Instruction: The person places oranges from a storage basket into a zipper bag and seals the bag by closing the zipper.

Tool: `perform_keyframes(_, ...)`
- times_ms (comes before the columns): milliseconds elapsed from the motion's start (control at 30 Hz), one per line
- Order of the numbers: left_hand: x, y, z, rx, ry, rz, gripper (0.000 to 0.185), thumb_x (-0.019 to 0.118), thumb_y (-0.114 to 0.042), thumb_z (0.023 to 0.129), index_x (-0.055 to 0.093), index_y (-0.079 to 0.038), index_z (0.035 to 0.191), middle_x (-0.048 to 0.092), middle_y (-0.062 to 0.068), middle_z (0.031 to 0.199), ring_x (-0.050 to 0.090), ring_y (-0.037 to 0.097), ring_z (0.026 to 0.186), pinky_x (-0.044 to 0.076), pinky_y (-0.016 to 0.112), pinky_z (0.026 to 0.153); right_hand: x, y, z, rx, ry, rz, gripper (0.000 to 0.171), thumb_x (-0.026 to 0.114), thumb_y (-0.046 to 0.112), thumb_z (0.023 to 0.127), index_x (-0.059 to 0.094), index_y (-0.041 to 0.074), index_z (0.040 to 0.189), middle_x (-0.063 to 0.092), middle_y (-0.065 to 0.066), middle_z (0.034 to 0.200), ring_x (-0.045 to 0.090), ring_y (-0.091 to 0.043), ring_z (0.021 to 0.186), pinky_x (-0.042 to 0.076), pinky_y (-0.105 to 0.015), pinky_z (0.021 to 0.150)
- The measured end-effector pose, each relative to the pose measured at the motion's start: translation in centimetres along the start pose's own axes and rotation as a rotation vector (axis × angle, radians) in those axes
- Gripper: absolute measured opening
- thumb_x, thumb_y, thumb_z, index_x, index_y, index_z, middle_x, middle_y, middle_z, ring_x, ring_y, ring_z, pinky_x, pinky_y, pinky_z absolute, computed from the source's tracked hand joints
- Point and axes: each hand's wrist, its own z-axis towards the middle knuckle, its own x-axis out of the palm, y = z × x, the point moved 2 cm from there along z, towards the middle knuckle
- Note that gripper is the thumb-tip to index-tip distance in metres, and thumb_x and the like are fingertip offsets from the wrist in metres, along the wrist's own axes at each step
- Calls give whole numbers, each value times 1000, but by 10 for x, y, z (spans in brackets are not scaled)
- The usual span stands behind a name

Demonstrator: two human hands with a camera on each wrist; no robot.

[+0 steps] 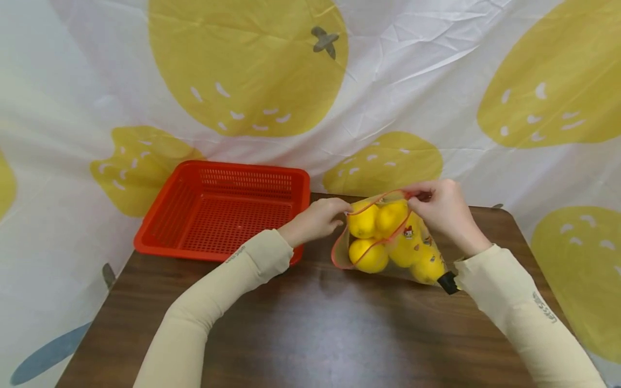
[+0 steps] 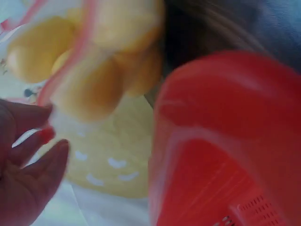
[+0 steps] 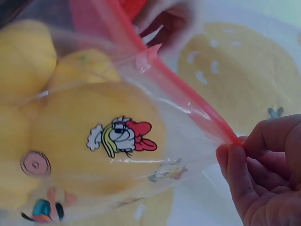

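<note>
A clear zip bag (image 1: pixel 345 253) with a pink-red zip edge and cartoon prints lies on the table, full of several round yellow fruits (image 1: pixel 368 255). Its mouth gapes toward the left. My right hand (image 1: pixel 443 207) pinches the far right corner of the zip edge between thumb and fingertips, as the right wrist view shows close up. At the zip edge's left end, my left hand (image 1: pixel 317 218) has thumb and finger around a small red piece (image 2: pixel 45 134). Behind the printed film, the fruits (image 3: pixel 84 136) press together.
A red perforated plastic basket (image 1: pixel 220 255) stands at the back left of the brown wooden table (image 1: pixel 291 334), just beside my left hand. Behind the table hangs a white cloth (image 1: pixel 383 91) printed with large yellow fruits. A black piece (image 1: pixel 447 283) shows by my right cuff.
</note>
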Motion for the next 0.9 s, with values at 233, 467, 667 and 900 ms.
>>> perform_keyframes(233,-15,-8,-17,178,-243,67,12,64,-20,83,68,-10,91,61,1,88,58,13,86,45,18,79,-18,-1,1,-14,-49,-22,16,57,-1,79,71,1,87,68,-15,82,54,-2,59,43,-16,52)
perform_keyframes(467,-22,-34,-34,206,-460,-202,8,64,-13,83,64,-6,86,60,2,81,51,9,72,42,16,66,-29,-10,5,-88,-59,-32,6,56,-4,80,61,-1,82,63,-16,79,49,3,59,39,-10,53)
perform_keyframes(667,-27,-43,-34,65,-597,-359,7,59,-10,86,63,-4,86,59,5,78,47,11,65,42,19,60,-18,-23,3,-249,79,-47,15,51,-8,82,61,2,88,61,-13,91,55,-14,78,46,-21,67)
perform_keyframes(900,-27,-36,-33,-12,-636,-420,9,60,-10,86,63,-2,86,58,7,77,47,12,61,41,20,56,-5,-50,-19,-266,435,-193,29,50,-7,77,66,4,98,44,-22,124,48,-35,104,43,-44,79)
